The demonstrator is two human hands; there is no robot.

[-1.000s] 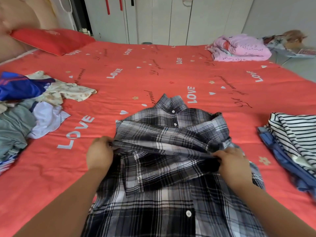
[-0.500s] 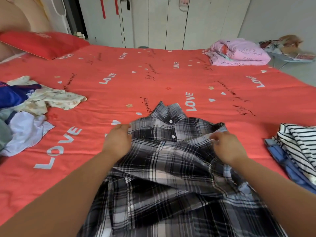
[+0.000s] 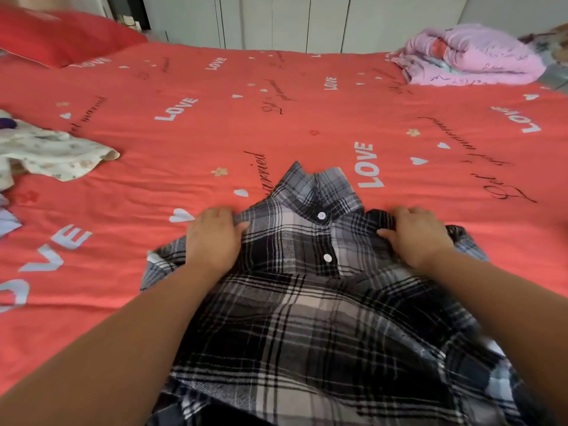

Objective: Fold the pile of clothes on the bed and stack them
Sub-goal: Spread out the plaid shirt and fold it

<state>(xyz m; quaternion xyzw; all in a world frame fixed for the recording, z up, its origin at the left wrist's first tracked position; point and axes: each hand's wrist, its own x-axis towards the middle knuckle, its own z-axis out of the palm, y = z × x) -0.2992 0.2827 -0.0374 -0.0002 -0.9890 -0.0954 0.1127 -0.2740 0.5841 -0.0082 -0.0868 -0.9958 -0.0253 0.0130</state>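
Both arms outstretched, left hand [image 3: 212, 238] and right hand [image 3: 416, 235] palms down, fingers curled

Black-grey plaid shirt [image 3: 307, 318] on red "LOVE"-printed bedsheet [image 3: 276, 118].

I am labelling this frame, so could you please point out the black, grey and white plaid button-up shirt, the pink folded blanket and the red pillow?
Plaid button-up shirt [image 3: 307, 318], head view, on its front panel.
Pink folded blanket [image 3: 473, 56], head view, on its top fold.
Red pillow [image 3: 61, 35], head view, on its upper face.
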